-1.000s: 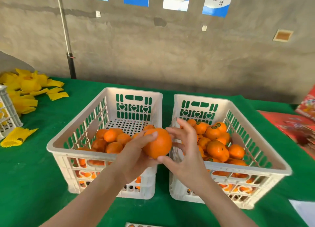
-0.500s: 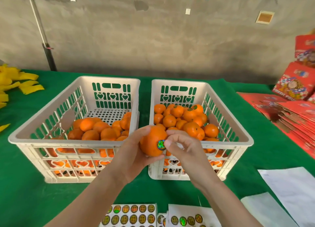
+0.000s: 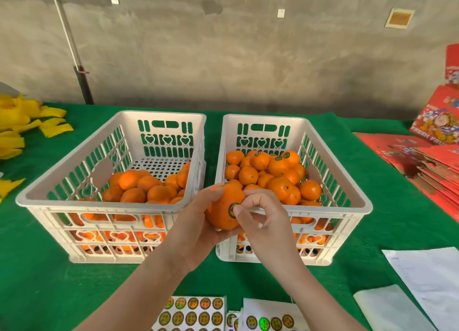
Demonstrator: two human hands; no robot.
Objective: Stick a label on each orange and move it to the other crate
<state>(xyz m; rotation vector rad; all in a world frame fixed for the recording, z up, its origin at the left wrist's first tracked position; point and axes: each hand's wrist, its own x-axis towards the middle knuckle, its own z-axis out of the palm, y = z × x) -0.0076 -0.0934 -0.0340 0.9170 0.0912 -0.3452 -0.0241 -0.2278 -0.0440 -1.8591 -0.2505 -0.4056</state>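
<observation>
Green cloth (image 3: 37,268) lower left, left crate (image 3: 99,204) of bare fruit behind: with your left hand (image 3: 196,231) cupped round the orange (image 3: 219,216) at frame centre, rub the label (image 3: 231,209) flat from middle to edges under the thumb of your right hand (image 3: 264,222), fingers curled, before reaching for the right crate (image 3: 330,209).

held orange (image 3: 219,217): plain bright orange skin. its round label (image 3: 233,209): dark rim, yellow-green centre. left crate (image 3: 74,161) and right crate (image 3: 347,189): off-white plastic, walls pierced with slots and a row of heart cut-outs; the left floor is dotted with holes. piled oranges (image 3: 280,189) in the right crate: orange, a few with dark-rimmed dots. tablecloth (image 3: 49,281): deep green. sticker sheets (image 3: 193,313): white backing, rows of gold, iridescent discs. foam scraps (image 3: 19,124): yellow. cartons (image 3: 432,156): red, cartoon print. wall (image 3: 248,57): mottled grey.
</observation>
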